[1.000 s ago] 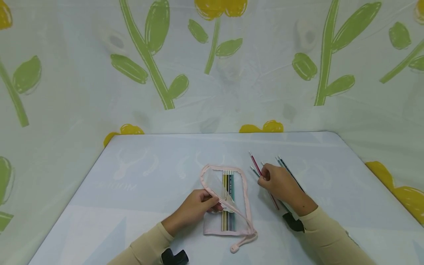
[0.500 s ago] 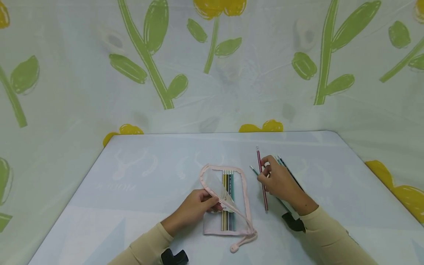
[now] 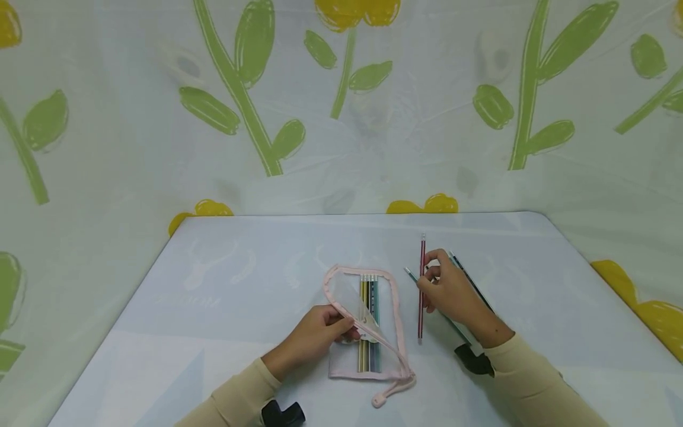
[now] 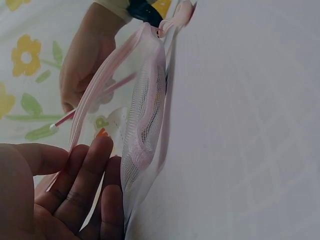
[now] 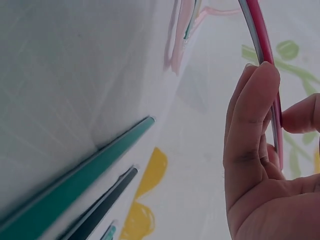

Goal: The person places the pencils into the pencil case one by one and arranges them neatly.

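A clear mesh pencil pouch (image 3: 341, 365) with pink trim lies on the table, several pencils (image 3: 368, 356) side by side inside it. My left hand (image 3: 315, 335) pinches the pouch's pink zipper edge between thumb and fingers and lifts it, so the mouth gapes; the left wrist view shows this edge (image 4: 90, 100) held up. To the right of the pouch, my right hand (image 3: 450, 290) pinches a red pencil (image 3: 421, 317) near its middle, above the table. In the right wrist view the red pencil (image 5: 260, 30) sits between thumb and fingertips.
A green pencil (image 3: 456, 329) lies under my right hand. Dark and light green pencils (image 3: 469, 279) lie just beyond it, partly hidden by the hand. The pouch's zipper tail (image 3: 380, 400) hangs toward the near side. A flowered cloth (image 3: 341, 160) stands behind the table.
My right hand has turned the red pencil from a slant to nearly straight, in line with the pouch's length. The left hand keeps its hold on the zipper edge.
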`<action>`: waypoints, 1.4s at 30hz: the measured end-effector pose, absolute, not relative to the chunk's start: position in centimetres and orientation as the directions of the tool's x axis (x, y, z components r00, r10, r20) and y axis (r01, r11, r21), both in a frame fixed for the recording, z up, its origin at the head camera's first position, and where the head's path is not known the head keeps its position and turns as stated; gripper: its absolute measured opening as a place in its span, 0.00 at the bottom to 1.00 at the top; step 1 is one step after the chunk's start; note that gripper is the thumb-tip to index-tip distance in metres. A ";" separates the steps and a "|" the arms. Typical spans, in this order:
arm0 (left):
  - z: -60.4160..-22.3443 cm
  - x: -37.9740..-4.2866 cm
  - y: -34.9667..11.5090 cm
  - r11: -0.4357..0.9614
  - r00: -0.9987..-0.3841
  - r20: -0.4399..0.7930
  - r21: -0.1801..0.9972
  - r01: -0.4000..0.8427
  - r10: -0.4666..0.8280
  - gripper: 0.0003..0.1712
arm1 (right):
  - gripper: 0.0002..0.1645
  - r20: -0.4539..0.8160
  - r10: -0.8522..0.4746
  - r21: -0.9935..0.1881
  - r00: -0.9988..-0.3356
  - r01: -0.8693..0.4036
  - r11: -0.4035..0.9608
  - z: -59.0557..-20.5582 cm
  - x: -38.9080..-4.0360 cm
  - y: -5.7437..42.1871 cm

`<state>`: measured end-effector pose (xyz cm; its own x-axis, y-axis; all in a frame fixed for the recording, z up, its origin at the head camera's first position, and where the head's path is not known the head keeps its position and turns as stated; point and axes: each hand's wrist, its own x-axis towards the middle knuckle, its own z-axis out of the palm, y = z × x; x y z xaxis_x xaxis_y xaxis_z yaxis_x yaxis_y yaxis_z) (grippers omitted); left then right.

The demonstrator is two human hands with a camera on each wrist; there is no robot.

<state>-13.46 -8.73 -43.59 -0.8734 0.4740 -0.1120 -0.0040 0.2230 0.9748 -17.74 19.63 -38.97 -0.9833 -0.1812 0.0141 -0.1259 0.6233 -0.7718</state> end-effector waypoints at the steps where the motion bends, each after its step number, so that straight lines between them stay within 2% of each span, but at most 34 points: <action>1: -43.6 -13.5 -8.7 0.227 -0.873 -0.112 0.974 -0.002 0.474 0.17 | 0.27 0.011 -0.182 -0.783 -0.983 -0.121 0.610 -39.0 -17.7 19.6; 11: -43.7 -13.6 -8.6 0.218 -0.867 -0.118 0.976 -0.011 0.484 0.17 | 0.28 -0.040 -0.186 -0.885 -0.982 -0.051 0.462 -39.3 -17.9 19.6; 22: -43.5 -13.5 -8.6 0.221 -0.867 -0.116 0.975 -0.007 0.484 0.17 | 0.26 -0.062 -0.217 -0.940 -0.974 -0.015 0.340 -39.5 -17.9 19.3; 30: -43.7 -13.6 -8.6 0.222 -0.869 -0.106 0.975 0.005 0.483 0.17 | 0.30 -0.093 -0.224 -0.938 -0.970 0.009 0.348 -40.0 -18.1 18.9; 42: -43.7 -13.6 -8.6 0.217 -0.869 -0.116 0.976 -0.010 0.481 0.16 | 0.31 -0.119 -0.250 -0.937 -0.961 0.025 0.348 -40.1 -18.0 18.6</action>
<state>-13.59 -8.60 -43.65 -0.8693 0.4806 -0.1156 -0.0099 0.2168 0.9762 -18.02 18.61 -40.09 -0.9608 -0.2504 -0.1190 0.0253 0.3481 -0.9371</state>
